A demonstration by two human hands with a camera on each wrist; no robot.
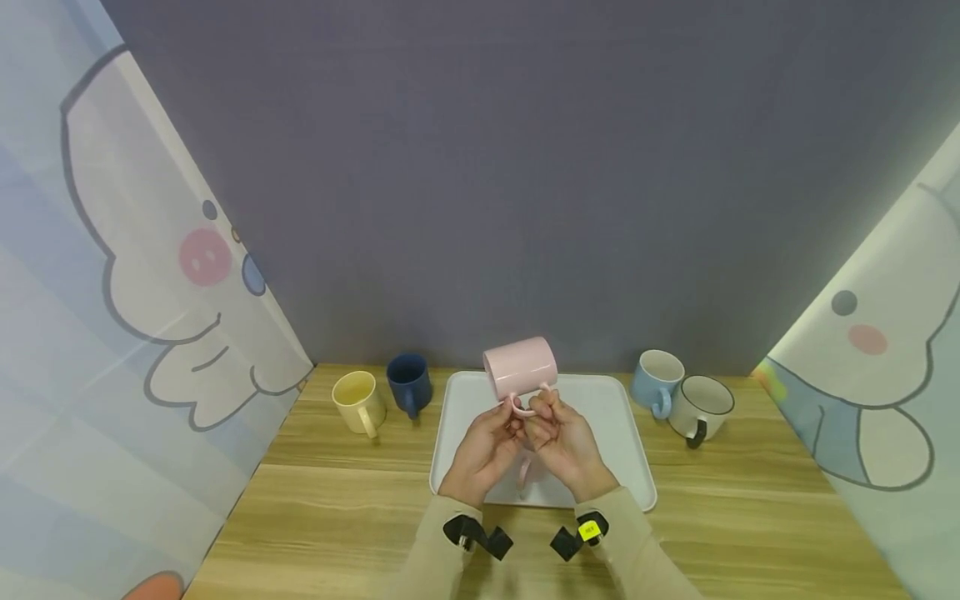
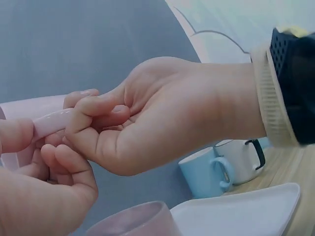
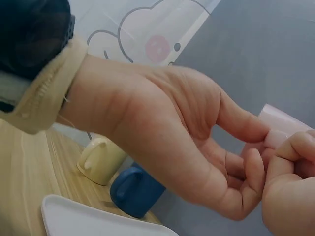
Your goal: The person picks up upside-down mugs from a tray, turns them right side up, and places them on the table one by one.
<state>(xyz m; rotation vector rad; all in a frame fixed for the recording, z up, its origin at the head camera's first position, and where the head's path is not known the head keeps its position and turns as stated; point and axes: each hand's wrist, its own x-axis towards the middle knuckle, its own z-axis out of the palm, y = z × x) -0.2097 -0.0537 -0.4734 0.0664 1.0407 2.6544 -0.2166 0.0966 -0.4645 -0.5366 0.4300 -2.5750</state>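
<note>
A pink mug is held up on its side above the white tray, its mouth facing left and its handle toward me. My left hand pinches one end of the handle between thumb and fingers. At the other end of that handle, my right hand pinches with its thumb and fingertips. Below the hands stands a second pink mug, mostly hidden by them in the head view. The left wrist view shows its rim.
Left of the tray stand a yellow mug and a dark blue mug. To its right are a light blue mug and a white mug with a black handle. A grey panel rises behind the wooden table.
</note>
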